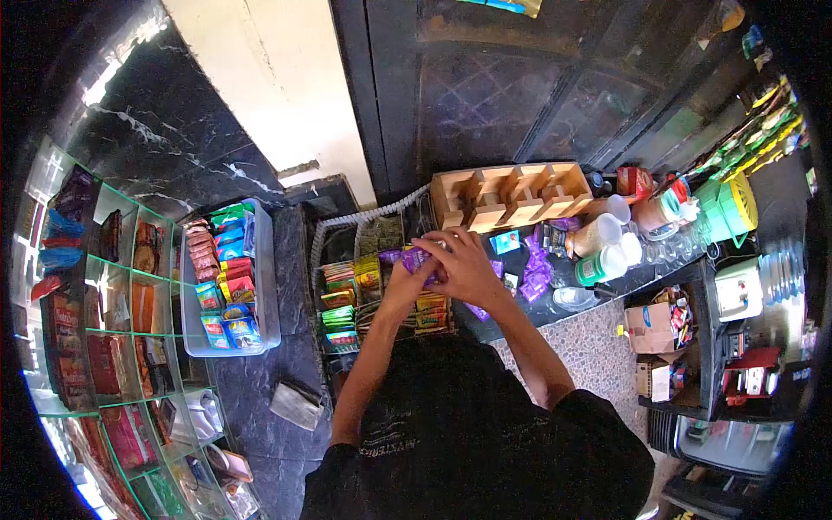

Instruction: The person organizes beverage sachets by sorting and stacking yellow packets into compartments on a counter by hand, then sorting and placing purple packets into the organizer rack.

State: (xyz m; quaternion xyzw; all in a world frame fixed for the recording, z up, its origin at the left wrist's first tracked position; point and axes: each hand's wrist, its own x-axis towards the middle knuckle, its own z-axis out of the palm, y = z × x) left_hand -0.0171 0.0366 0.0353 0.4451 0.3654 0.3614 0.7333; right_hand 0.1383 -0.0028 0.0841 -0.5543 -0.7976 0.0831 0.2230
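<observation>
My left hand is closed on a small bunch of purple sachets, above a divided rack of sachets. From the right, my right hand reaches over with curled fingers pressed on the same purple sachets, partly covering them. The two hands are close together, and some fingertips are hidden. Around them the rack holds green, orange and yellow sachets in rows. More purple sachets lie loose or in strips on the dark counter, right of my right hand.
A wooden compartment holder stands behind my hands. Jars and plastic cups line the counter to the right. At left are a clear bin of sachets, a grey cloth-like item and a glass-partitioned display. A cardboard box sits lower right.
</observation>
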